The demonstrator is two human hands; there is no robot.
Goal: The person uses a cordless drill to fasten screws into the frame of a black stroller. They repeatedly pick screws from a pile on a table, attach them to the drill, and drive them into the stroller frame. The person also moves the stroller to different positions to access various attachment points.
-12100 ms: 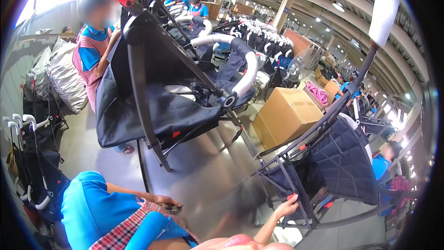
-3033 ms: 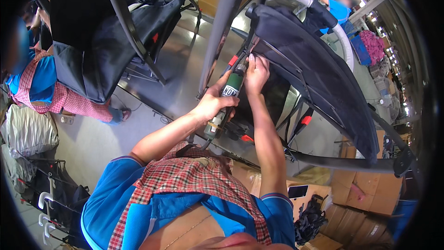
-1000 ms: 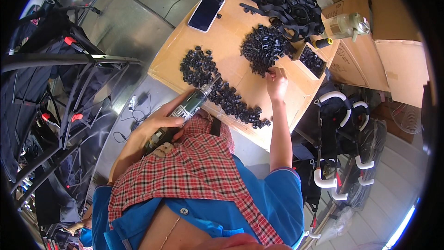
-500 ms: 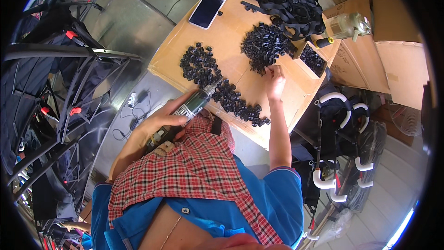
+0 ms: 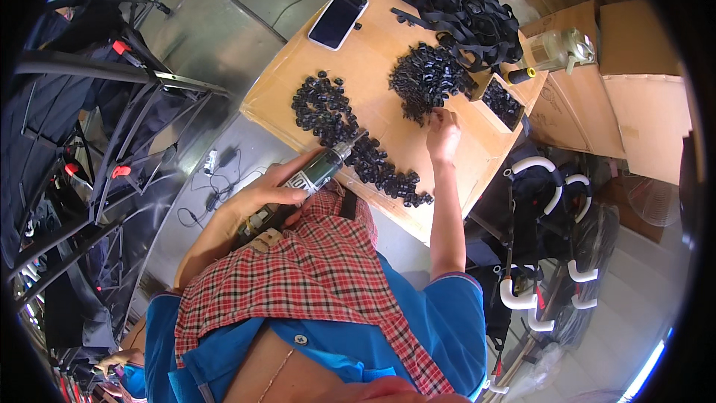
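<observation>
My left hand (image 5: pixel 270 188) is wrapped around a green and black power drill (image 5: pixel 319 170). The drill's silver chuck and thin bit point up and to the right, over a curved band of small black plastic pieces (image 5: pixel 377 164) on the table's near side. My right hand (image 5: pixel 445 138) has its fingertips pinched together at the near edge of a heap of small dark parts (image 5: pixel 429 75), some thin like screws. Whatever those fingertips hold is too small to make out.
The cardboard-covered table (image 5: pixel 358 75) also bears a phone (image 5: pixel 338 20), tangled black straps (image 5: pixel 470 11), a small box of black pieces (image 5: pixel 501 103) and a clear jug (image 5: pixel 556 48). Black folding frames (image 5: pixel 112 67) crowd the left. White-handled frames (image 5: pixel 537 172) and cartons stand right.
The drill has shifted slightly up and right over the band of black pieces. My right hand stays at the heap's edge, its fingers a little more curled.
</observation>
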